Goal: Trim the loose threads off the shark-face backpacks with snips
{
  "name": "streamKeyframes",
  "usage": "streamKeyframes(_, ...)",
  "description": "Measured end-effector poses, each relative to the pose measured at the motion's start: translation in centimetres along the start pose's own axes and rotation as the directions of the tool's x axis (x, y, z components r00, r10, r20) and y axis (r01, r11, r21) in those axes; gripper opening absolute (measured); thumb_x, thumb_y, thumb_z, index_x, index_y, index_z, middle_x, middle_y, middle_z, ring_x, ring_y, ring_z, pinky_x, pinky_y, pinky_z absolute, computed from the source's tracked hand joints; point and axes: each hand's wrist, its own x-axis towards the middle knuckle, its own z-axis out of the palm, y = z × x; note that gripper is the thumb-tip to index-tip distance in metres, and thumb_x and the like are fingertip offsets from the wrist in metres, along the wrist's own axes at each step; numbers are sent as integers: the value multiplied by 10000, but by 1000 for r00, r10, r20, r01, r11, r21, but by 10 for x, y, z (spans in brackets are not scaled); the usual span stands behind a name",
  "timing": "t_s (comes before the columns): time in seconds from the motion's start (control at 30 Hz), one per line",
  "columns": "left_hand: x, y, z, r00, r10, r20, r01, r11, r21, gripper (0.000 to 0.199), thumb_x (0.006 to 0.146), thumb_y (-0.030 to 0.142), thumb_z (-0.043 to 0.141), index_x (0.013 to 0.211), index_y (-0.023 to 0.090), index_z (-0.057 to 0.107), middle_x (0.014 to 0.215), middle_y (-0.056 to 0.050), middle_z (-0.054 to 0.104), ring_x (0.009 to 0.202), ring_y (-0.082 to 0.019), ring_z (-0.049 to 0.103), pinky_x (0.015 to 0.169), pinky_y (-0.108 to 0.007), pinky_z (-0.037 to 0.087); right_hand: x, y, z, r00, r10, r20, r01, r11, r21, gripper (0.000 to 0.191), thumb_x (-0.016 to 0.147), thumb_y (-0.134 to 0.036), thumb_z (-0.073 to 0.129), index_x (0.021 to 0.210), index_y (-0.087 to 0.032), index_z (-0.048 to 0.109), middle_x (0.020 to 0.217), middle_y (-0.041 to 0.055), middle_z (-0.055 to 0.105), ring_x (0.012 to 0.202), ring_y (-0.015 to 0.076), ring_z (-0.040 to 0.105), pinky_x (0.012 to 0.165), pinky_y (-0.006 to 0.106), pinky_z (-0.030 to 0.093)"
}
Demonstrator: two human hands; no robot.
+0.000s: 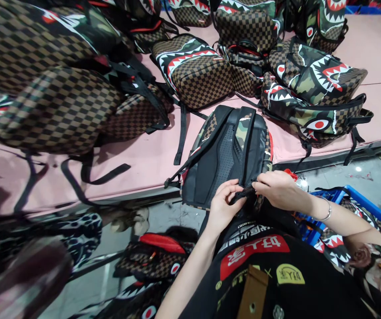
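A backpack (pixel 225 146) lies back side up at the table's near edge, its padded black back panel and shoulder straps facing me. At its lower end, my left hand (pixel 225 201) pinches a black strap (pixel 246 191) between thumb and fingers. My right hand (pixel 278 189) is closed on the same strap a little to the right, around a dark buckle or strap end too small to make out. Camouflage and brown check fabric shows along the bag's sides.
Several checked shark-face backpacks (pixel 197 73) cover the pink table (pixel 137 173), with a large pile (pixel 60 106) at left. More bags (pixel 153 257) lie below the table on the left. A blue crate (pixel 373 208) with bags stands at right. Another person's patterned clothing (pixel 80 235) shows at lower left.
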Motion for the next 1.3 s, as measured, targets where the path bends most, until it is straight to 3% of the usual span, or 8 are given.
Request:
streamKeyframes(0.4, 1, 1, 2, 999, -11, 32, 12, 1000, -21, 223, 636, 184, 679, 852, 170, 624, 1129, -97, 488, 1056, -213, 534, 901, -373, 470, 13, 12, -10, 985, -132, 111, 133, 991, -1, 154, 838, -111, 411, 887, -167, 546, 786, 49, 518, 699, 157, 443, 587, 295, 244)
streamKeyframes(0.73, 3, 2, 1, 999, -31, 37, 32, 999, -9, 225, 622, 202, 685, 838, 174, 626, 1130, -99, 490, 1051, -214, 537, 897, -375, 472, 17, 15, -9, 982, -169, 79, 167, 985, 37, 145, 807, -101, 455, 874, -178, 557, 749, 38, 531, 687, 158, 465, 578, 288, 272)
streamKeyframes(0.87, 2, 1, 3, 1000, -9, 2, 9, 1000, -25, 222, 633, 200, 680, 847, 176, 629, 1138, -97, 495, 1040, -211, 547, 891, -374, 472, 10, 19, -5, 990, -137, -42, 142, 977, 156, 106, 844, -179, 479, 797, -180, 574, 737, 35, 565, 670, 155, 490, 580, 283, 325)
streamKeyframes(1.0, -3, -1, 2, 997, 75, 34, -76, 996, 44, 79, 697, 227, 653, 753, 172, 641, 1062, -100, 572, 966, -201, 577, 894, -370, 450, 0, 20, 2, 958, 49, -282, 99, 867, 488, 127, 875, -259, 488, 915, -184, 583, 817, 57, 610, 755, 167, 555, 657, 290, 426)
streamKeyframes(1.1, 1, -10, -16, 991, 99, 88, -106, 991, 82, 234, 793, 294, 555, 604, 164, 604, 916, -91, 637, 865, -186, 605, 833, -338, 470, -7, 19, 11, 913, 204, -352, 79, 759, 646, 139, 853, -245, 530, 976, -195, 572, 839, 68, 617, 781, 183, 581, 685, 315, 467)
streamKeyframes(1.2, 16, -29, -64, 966, 101, -236, -24, 951, 308, 212, 814, 314, 509, 700, 168, 612, 913, -85, 639, 864, -193, 602, 813, -333, 473, -13, 16, 23, 892, 282, -353, 44, 723, 690, 179, 832, -229, 560, 1010, -208, 560, 844, 74, 617, 762, 193, 590, 657, 328, 477)
streamKeyframes(1.23, 22, -37, -85, 924, 111, -366, 33, 929, 367, 166, 794, 300, 532, 844, 164, 613, 997, -101, 616, 930, -212, 582, 842, -355, 457, -14, 14, 27, 889, 303, -344, 23, 719, 694, 186, 827, -230, 565, 1011, -211, 557, 840, 73, 614, 746, 193, 588, 642, 327, 475)
streamKeyframes(1.3, 33, -52, -127, 834, 113, -540, 166, 882, 442, 320, 744, 268, 582, 1035, 137, 558, 1143, -159, 541, 1074, -264, 508, 916, -409, 398, -15, 10, 33, 884, 337, -324, -16, 714, 700, 185, 820, -238, 575, 1002, -212, 556, 828, 70, 605, 724, 192, 583, 622, 322, 469)
